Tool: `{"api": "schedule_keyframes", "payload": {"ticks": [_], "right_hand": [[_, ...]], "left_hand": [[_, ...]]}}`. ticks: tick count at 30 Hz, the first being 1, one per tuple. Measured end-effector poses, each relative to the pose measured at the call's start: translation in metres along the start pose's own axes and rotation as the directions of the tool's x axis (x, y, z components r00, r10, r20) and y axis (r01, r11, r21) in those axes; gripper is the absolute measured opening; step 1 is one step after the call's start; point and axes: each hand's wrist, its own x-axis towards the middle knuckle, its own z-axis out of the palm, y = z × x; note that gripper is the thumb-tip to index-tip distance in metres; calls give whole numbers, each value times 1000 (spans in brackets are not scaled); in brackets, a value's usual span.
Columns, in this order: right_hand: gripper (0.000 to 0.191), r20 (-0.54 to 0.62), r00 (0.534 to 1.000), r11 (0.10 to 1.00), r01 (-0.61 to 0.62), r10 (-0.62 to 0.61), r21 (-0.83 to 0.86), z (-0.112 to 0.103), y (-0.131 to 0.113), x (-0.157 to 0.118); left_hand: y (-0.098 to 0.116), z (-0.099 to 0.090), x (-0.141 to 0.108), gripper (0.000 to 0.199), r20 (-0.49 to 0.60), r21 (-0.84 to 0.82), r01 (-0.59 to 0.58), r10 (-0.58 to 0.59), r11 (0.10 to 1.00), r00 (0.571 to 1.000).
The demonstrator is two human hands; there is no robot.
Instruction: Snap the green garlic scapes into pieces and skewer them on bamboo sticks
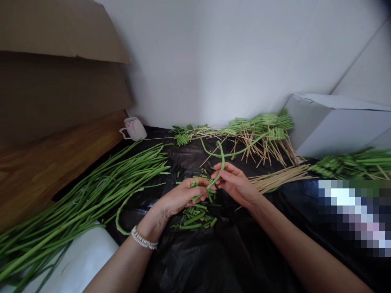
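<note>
My left hand (180, 198) and my right hand (234, 184) meet over the black plastic sheet (183, 260), both gripping a long green garlic scape (216, 179). The scape arcs up between my fingers and bends over at its top. A pearl bracelet (143, 238) circles my left wrist. Below my hands lies a heap of short cut scape pieces (194, 215). A long loose scape (235, 154) curves across the sheet just beyond my fingers, and another (122, 213) lies to the left of my left hand.
A large bunch of long scapes (76, 195) lies at left, next to a wooden board (45, 171). Behind are skewers threaded with green pieces (262, 126), a bundle of bare skewers (277, 179), a white mug (133, 128), cardboard (61, 40) and a white box (339, 126).
</note>
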Motion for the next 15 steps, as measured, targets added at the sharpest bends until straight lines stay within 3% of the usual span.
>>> {"api": "schedule_keyframes", "payload": {"ticks": [8,15], "right_hand": [[14,41,999,996,29,-25,-83,6,-1,-3],[14,67,997,986,37,-27,-160,11,2,-5]], "left_hand": [[-10,0,9,20,-220,87,-92,109,992,969],[-10,1,9,17,-266,128,-77,109,989,958]]}}
